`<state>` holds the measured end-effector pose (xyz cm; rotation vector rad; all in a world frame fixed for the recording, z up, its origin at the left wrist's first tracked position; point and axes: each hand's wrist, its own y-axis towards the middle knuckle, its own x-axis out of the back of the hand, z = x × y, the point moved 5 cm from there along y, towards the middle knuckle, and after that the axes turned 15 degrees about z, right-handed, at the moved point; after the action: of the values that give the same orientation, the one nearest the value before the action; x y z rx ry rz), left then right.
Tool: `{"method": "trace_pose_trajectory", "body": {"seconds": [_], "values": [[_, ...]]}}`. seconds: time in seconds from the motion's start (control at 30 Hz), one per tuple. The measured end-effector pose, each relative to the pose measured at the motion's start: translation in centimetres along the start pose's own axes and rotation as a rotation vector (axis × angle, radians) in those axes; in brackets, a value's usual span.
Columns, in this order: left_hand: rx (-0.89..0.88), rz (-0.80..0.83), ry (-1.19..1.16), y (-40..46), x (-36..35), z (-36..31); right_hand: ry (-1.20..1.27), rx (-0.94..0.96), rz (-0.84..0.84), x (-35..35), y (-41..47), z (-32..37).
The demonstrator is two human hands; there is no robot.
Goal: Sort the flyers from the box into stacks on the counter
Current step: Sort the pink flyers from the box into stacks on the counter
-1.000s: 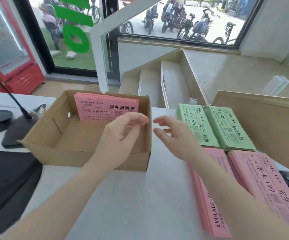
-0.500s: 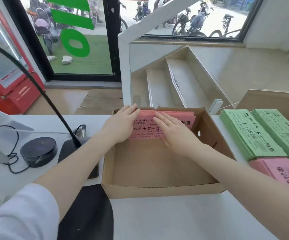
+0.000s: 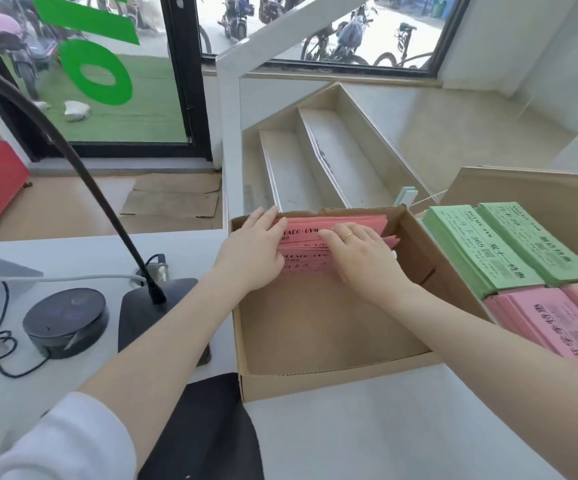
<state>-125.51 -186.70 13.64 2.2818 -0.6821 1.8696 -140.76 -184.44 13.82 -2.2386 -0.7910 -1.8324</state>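
While both forearms are reaching forward over the white tabletop [image 3: 384, 427], a cardboard box [image 3: 332, 384] is sitting open in front of the person, its near part showing only bare brown floor. Just left of the box, a black microphone base [image 3: 142, 306] with a curved neck and a round black device [image 3: 65, 322] are standing on the tabletop. To the right of the box, two stacks of pink flyers [image 3: 557, 327] are lying nearest, and two stacks of green flyers [image 3: 509, 244] are lying just behind them. Inside the box, at its far wall, a bundle of pink flyers in the box [image 3: 315, 233] is leaning. The left hand [image 3: 253, 251] is holding the left end of this bundle, the fingers reaching over its top edge. The right hand [image 3: 363, 258], wearing a ring, is pressing flat on the front of the bundle with nearly straight fingers, not curling around it. Beyond the tabletop, pale stairs [image 3: 315, 161] are going down toward a glass door [image 3: 107, 81].
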Motion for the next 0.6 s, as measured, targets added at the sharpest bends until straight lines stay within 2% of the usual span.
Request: {"method": "trace_pose_trajectory", "body": {"seconds": [0.03, 0.13, 0.2, 0.23, 0.37, 0.47, 0.53, 0.6], "values": [[-0.005, -0.003, 0.031, 0.0, -0.1, -0.1, -0.001, -0.032, 0.061, -0.1, 0.2, -0.2], [-0.062, -0.065, 0.093, -0.3, 0.0, -0.4, 0.133, -0.160, 0.396, -1.3, 0.2, -1.0], [-0.149, -0.100, 0.119, -0.5, 0.0, -1.1, 0.149, -0.181, 0.508, -2.2, -0.2, -1.3], [-0.194, -0.089, 0.146, -0.6, 0.0, -1.6, 0.150, -0.171, 0.510, -2.2, -0.5, -1.3], [-0.180, 0.029, 0.145, -2.3, -0.6, -3.8, 0.205, -0.141, 0.318, 0.8, -2.0, -1.6], [-0.204, -0.183, 0.126, -5.5, 0.6, -6.7, 0.346, -0.166, 0.145, 5.4, -4.7, -2.9], [-0.292, -0.348, 0.142, -8.3, 1.9, -9.1, 0.411, -0.141, 0.057, 8.6, -7.4, -3.5], [-0.396, -0.446, 0.137, -11.2, 3.1, -11.7, 0.419, -0.099, -0.007, 11.6, -10.7, -3.7]]}}
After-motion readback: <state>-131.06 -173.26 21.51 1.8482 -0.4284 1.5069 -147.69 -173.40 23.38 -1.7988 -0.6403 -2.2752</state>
